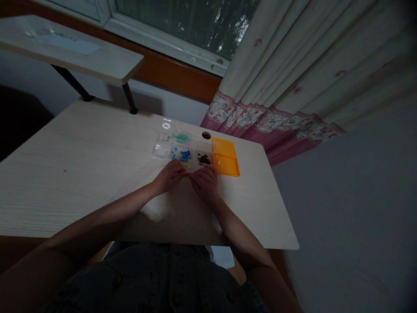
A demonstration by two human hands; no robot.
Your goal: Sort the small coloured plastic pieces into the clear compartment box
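Observation:
My left hand [170, 176] and my right hand [206, 181] meet above the table, fingertips pinched together. Whatever lies between the fingertips is too small and dark to name. Just beyond them stand clear plastic boxes: one with small blue pieces [185, 155], one with dark brown pieces [204, 159], and one with green pieces [181, 138] farther back. A bit of yellow [186, 165] shows behind my fingers, mostly hidden. To the right of my right hand lies an open orange box [230, 174] with a few small pale pieces [220, 162] in it.
Clear lids [161, 151] lie left of the boxes on the pale wooden table [81, 174]. A round hole [206, 135] is cut near the back edge. At the back left stands a raised shelf [97, 65] on black legs. A curtain [273, 78] hangs behind the right side.

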